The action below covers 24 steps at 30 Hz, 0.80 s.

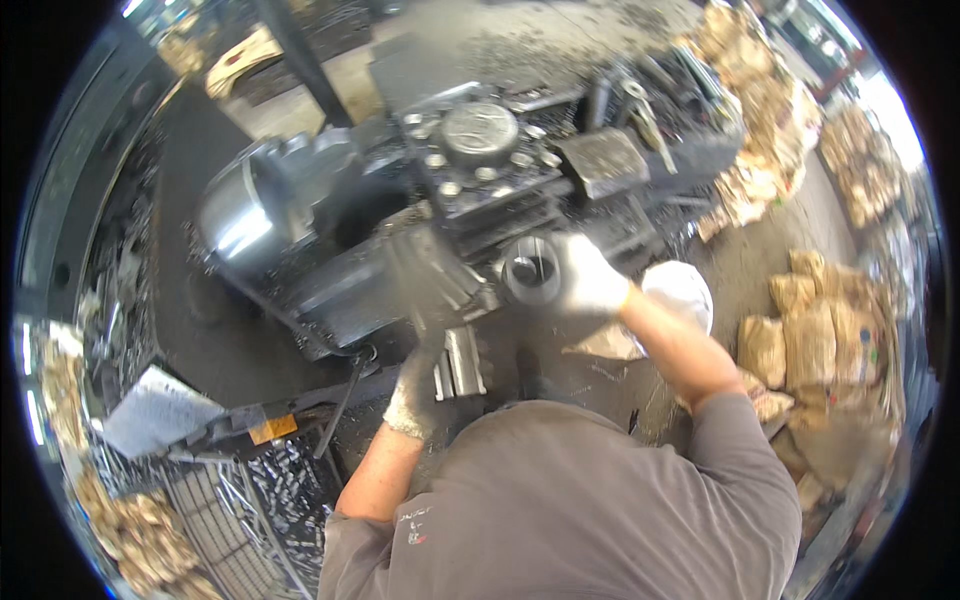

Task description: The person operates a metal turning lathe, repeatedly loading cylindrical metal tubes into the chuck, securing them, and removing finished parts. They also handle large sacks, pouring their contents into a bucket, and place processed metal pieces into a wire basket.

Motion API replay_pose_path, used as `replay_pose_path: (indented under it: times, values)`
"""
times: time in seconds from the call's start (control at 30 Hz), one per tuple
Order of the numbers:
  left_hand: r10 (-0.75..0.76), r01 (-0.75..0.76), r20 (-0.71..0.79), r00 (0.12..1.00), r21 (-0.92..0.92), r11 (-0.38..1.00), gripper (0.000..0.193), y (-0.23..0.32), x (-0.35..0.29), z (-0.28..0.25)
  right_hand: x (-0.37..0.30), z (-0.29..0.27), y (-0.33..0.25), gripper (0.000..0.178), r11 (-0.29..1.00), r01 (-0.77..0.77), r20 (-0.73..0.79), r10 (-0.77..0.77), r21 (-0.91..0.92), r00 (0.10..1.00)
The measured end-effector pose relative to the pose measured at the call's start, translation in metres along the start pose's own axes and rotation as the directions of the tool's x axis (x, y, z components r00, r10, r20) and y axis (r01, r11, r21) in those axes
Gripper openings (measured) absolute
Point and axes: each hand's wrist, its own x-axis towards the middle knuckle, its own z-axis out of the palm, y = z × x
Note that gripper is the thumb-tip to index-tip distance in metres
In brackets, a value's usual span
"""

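My right hand (590,280), in a white work glove, is closed on a short, thick-walled metal tube (530,270) whose round open end faces up toward me. The tube is held in front of the lathe's tool post (480,135). To its left, my left hand (430,270), in a dirty grey glove, is blurred by motion. Its fingers look stretched out over the lathe bed, and I see nothing held in them. Just below that hand is a bright, grooved metal piece (460,362). The shiny round chuck (240,215) lies farther left.
Tools and a wrench (645,115) lie on the machine's right part, beside a metal block (605,160). A white bucket (680,295) stands right of my forearm. Stacked tan sacks (825,340) are farther right. Metal shavings (290,490) fill a bin at lower left.
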Motion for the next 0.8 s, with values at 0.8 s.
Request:
replay_pose_path:
  times: [0.8]
  values:
    - [0.887,-0.809,0.363,0.285,0.588,0.019,0.082,0.149,-0.018,0.005,0.196,-0.006,-0.142,0.070,0.993,0.067,0.172,-0.083,0.100,0.982]
